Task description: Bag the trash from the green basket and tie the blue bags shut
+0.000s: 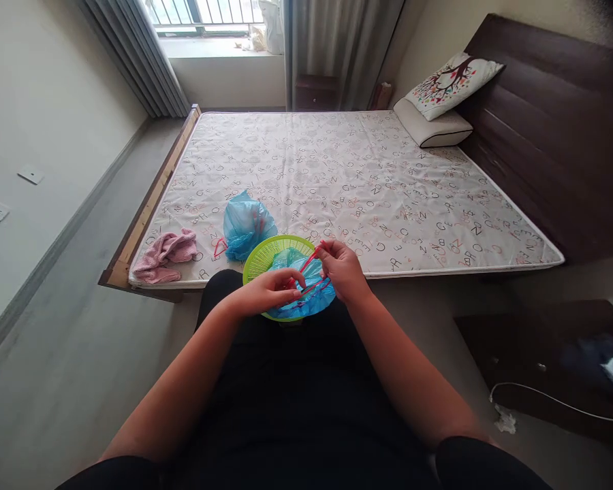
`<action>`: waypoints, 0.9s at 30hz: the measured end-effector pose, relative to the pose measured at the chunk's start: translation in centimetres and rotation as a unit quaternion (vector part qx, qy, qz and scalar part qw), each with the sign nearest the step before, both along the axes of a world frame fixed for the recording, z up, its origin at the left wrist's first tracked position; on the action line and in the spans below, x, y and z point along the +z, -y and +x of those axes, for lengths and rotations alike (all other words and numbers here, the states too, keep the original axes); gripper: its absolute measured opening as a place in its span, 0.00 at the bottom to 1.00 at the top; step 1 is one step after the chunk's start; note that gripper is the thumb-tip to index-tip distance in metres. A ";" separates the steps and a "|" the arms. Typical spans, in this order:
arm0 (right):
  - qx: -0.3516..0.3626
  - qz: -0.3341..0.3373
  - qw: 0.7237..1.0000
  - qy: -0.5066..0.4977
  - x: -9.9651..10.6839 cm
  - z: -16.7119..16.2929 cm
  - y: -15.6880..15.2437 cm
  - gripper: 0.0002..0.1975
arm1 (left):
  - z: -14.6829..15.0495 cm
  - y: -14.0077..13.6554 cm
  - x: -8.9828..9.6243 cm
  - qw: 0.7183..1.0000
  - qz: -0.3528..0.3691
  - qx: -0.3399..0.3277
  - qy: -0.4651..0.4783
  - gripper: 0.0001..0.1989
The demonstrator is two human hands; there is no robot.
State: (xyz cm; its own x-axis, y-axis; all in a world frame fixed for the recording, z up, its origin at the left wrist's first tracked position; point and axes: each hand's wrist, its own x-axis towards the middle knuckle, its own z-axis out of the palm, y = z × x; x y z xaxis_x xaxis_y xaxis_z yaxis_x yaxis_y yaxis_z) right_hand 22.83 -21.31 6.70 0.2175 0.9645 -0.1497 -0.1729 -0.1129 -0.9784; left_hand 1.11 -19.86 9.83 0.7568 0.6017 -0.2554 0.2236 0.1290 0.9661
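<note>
A light green plastic basket [255, 260] is in front of my lap, close to the mattress edge. Inside it and over its near rim lies a blue plastic drawstring bag [314, 305]. My right hand [343, 271] pinches the bag's red drawstring [310, 260] above the basket's right side. From there, red strands run toward my left hand [268, 291], whose thumb and fingers close on the drawstring over the basket's near left side. The left palm is hidden. Just behind the basket, a second blue plastic bag [248, 221], bunched and full-looking, rests on the mattress.
The patterned mattress [368, 184] stretches away ahead, with a pink towel [166, 255] at its near left corner. Pillows [452, 85] lie by the dark headboard [546, 129]. At the right stands a low dark cabinet [531, 354] with a white cable [552, 395].
</note>
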 end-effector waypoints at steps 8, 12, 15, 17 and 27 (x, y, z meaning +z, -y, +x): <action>0.078 0.169 0.930 0.318 3.1 -0.5 1.8 0.12 | 0.9 -0.4 -2.3 0.982 0.048 0.182 0.020 0.23; 0.183 0.215 0.918 0.277 4.6 -1.9 2.5 0.09 | 1.4 0.5 -2.3 0.995 0.071 0.060 0.047 0.18; 0.212 0.226 0.907 0.285 4.7 -2.5 2.5 0.10 | 2.3 1.3 -2.9 0.994 0.082 0.061 0.037 0.15; 0.213 0.218 0.904 0.301 4.3 -2.5 2.3 0.11 | 2.7 1.6 -3.4 0.994 0.063 0.085 0.030 0.16; 0.214 0.108 0.957 0.165 1.7 -0.4 1.7 0.19 | 2.0 0.7 -2.6 0.984 -0.032 0.156 0.081 0.30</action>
State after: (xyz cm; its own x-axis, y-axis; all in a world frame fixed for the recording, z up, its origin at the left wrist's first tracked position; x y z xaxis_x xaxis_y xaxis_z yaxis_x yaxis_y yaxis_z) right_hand 22.41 -23.03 8.44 -0.2032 0.9764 0.0729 0.1660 0.1077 -0.9802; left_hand 3.13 -20.53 7.24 0.5718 0.7979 -0.1909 0.0069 0.2280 0.9736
